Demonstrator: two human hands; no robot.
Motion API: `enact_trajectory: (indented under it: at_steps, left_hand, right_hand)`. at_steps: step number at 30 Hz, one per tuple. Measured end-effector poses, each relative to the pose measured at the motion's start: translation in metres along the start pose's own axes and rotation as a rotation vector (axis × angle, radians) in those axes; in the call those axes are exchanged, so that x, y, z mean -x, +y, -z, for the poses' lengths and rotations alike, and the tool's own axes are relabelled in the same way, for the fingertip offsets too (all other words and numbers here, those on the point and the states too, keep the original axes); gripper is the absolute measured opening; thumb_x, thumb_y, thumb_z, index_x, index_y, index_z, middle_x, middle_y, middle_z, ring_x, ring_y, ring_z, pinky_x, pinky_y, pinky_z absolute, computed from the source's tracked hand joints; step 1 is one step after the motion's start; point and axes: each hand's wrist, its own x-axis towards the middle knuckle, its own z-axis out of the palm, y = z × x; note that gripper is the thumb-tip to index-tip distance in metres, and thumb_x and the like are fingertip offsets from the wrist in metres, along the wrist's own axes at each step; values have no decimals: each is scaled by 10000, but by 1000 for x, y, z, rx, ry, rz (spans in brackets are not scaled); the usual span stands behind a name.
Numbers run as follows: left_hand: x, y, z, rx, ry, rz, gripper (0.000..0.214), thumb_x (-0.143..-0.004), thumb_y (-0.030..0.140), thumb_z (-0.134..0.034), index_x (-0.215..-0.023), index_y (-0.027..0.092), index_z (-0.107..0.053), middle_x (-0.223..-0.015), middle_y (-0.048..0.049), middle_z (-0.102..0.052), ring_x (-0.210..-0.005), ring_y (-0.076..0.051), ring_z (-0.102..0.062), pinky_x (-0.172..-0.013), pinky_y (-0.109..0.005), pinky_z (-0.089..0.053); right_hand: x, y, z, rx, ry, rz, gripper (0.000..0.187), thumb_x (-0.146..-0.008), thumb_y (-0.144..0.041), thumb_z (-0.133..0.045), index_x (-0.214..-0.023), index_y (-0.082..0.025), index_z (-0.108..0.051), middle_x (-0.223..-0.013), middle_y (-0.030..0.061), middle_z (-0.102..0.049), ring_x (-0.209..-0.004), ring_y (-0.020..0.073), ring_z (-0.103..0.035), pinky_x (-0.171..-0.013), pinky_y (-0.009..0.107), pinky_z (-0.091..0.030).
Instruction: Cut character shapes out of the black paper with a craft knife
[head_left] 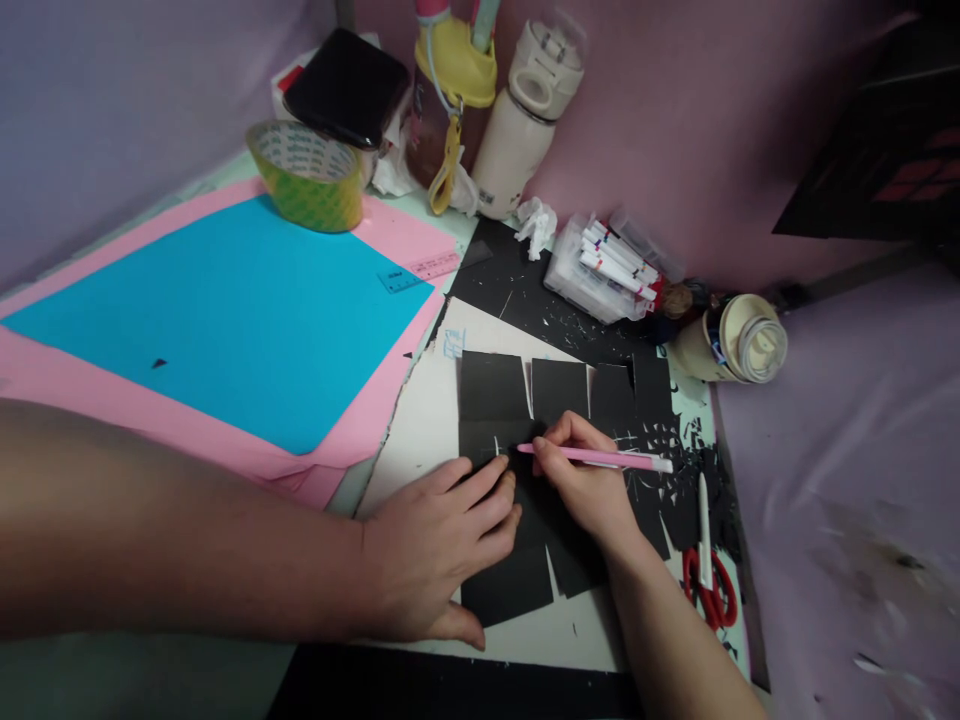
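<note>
A sheet of black paper [495,390] with slits along its edges lies over a white board [420,420]. My left hand [442,535] rests flat on the black paper's left part, fingers stretched out and thumb apart. My right hand [589,480] is closed around a slim pink pen-shaped tool [600,457] with a white end. Its tip points left, close to my left fingertips and a short white slit in the paper. Small cut-outs and pale lines mark the paper's right part. Whether the tip touches the paper, I cannot tell.
Red-handled scissors [709,585] lie at the right among black scraps. To the left are blue paper [232,320], pink paper [390,225], a ruler [420,270] and a tape roll [315,190]. A white bottle [521,130] and a box of markers [600,270] stand behind.
</note>
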Motion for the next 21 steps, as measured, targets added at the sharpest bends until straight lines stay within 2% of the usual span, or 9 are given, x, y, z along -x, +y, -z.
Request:
enact_trajectory:
  at_steps: [6, 10, 21]
  left_hand:
    - [-1, -1, -1, 3, -17, -9, 935, -761, 836, -494, -1344, 106, -511, -1422, -219, -498, -1352, -375, -396, -1048, -472, -276]
    - [-2, -2, -2, -2, -19, 4, 936, -757, 835, -503, -1348, 109, -507, -1437, -222, -484, -1372, -370, -375, -1046, -471, -268]
    - [-2, -2, -3, -3, 9, 4, 920, -737, 841, -523, -1311, 122, -541, -1413, -204, -518, -1351, -366, -400, -1041, -465, -257]
  right_hand:
    - [5, 4, 4, 120, -1, 118, 207, -849, -252, -634, -673, -212, -534, -600, -38, -559, -553, 114, -487, -530, 236, -375]
    - [4, 10, 6, 114, -58, 206, 129, -853, -232, -632, -733, -209, -588, -653, -32, -598, -582, 114, -516, -551, 233, -395]
    - [-1, 5, 8, 117, -40, 135, 223, -852, -222, -609, -634, -191, -572, -610, -21, -591, -576, 120, -528, -554, 244, -383]
